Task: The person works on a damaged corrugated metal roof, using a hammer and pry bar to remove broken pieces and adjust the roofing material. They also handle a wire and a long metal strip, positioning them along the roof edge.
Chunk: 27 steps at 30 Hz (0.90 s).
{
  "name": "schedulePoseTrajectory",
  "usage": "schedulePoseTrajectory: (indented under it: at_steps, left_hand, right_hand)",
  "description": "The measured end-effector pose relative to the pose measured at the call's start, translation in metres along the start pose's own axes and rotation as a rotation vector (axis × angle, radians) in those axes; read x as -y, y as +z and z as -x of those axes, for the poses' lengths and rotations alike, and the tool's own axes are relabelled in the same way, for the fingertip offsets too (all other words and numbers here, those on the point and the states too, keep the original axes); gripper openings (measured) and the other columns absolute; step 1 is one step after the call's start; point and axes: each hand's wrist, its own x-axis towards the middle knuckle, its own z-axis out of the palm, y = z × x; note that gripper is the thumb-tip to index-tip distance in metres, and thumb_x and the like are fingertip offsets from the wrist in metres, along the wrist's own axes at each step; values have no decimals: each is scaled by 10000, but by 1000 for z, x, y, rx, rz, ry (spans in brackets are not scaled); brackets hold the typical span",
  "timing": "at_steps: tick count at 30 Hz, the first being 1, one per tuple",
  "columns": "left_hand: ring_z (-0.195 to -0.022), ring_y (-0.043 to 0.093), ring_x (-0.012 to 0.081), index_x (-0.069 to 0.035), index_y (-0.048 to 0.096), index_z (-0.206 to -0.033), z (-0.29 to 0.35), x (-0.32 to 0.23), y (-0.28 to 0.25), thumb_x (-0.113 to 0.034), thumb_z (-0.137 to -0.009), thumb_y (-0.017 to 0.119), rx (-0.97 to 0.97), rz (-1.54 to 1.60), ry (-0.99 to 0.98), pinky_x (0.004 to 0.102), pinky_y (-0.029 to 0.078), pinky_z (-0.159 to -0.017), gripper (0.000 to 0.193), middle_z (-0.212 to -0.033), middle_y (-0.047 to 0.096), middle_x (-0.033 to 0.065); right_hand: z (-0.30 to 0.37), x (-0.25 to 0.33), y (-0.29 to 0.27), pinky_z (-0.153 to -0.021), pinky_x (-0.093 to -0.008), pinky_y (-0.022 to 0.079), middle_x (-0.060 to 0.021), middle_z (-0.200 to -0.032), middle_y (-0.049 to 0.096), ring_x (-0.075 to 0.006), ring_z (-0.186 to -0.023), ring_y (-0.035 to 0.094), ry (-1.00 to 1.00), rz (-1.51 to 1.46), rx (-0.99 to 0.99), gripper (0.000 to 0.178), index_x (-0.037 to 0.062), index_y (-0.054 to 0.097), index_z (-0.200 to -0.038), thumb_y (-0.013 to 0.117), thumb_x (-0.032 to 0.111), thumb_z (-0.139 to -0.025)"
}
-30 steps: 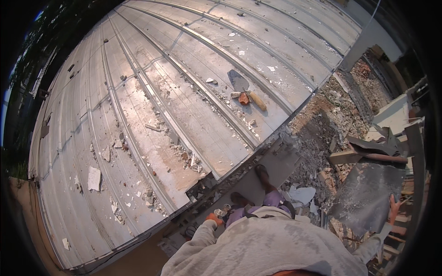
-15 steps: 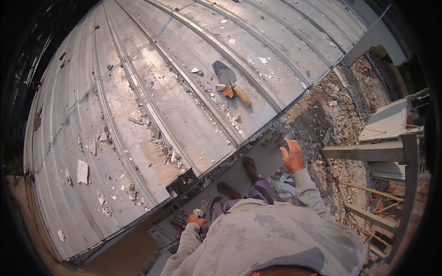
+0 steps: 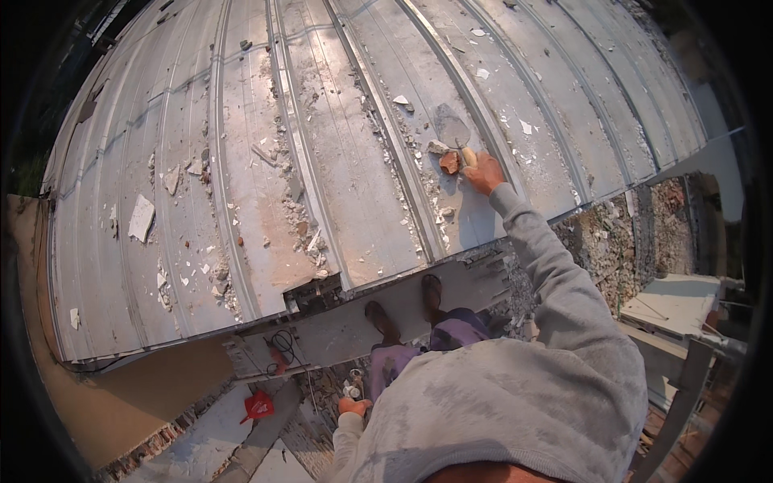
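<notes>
Out on the metal roof, my right hand (image 3: 485, 172) has its fingers round the wooden handle of a trowel (image 3: 453, 127). The grey pointed blade lies on a roof panel, facing away from me. Touching or just beside the handle is a broken orange-red brick piece (image 3: 449, 163), with a pale rubble chunk (image 3: 437, 147) by it. Low at my left side, my left hand (image 3: 354, 407) is closed beside a small shiny whitish-grey object (image 3: 353, 386). What that object is, and how the fingers meet it, I cannot make out.
The ribbed metal roof (image 3: 370, 217) is strewn with rubble and white flakes, with a broken notch at its near edge. My feet stand on a narrow ledge (image 3: 338, 336). A black cable (image 3: 283, 342) and a red object (image 3: 258, 406) lie left; rubble (image 3: 616, 249) lies right.
My right hand has reached forward from beside the roof edge onto the roof and taken hold of the trowel's handle. The view has shifted; my left hand stays low at my side.
</notes>
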Motion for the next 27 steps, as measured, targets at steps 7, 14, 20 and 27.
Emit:
schedulePoseTrajectory:
  at_steps: [7, 14, 20, 27]
  left_hand:
    - [-695, 631, 209, 63, 639, -764, 0, 67, 98, -233, -635, 908, -47, 185, 29, 489, 515, -674, 420, -736, 654, 132]
    - [-705, 636, 223, 57, 648, -784, 21, 84, 92, -251, -627, 920, -9, 153, -81, 478, 525, -693, 440, -767, 677, 145]
    - [-717, 644, 236, 50, 660, -803, -9, 83, 74, -270, -620, 934, -18, 100, -85, 462, 537, -711, 459, -798, 701, 155]
    - [-772, 704, 246, 57, 722, -894, -48, 26, -6, -245, -577, 952, -113, 16, 193, 439, 567, -745, 494, -860, 748, 150]
  right_hand:
    - [-132, 55, -61, -892, -488, 588, -208, -1072, 756, -378, -1027, 745, -122, 231, -208, 321, 57, 661, -1153, 710, 110, -840]
    - [-170, 68, -43, -859, -426, 605, -131, -1105, 754, -328, -1039, 746, -419, 456, 0, 300, 82, 687, -1130, 696, -12, -846]
    - [-63, -24, -74, -850, -450, 567, -85, -1037, 682, -299, -1031, 705, -655, 542, 88, 326, 115, 620, -1139, 692, 5, -841]
    - [13, -80, -99, -835, -418, 530, -24, -1041, 654, -236, -1043, 656, -739, 622, 54, 311, 163, 608, -1155, 696, 71, -871]
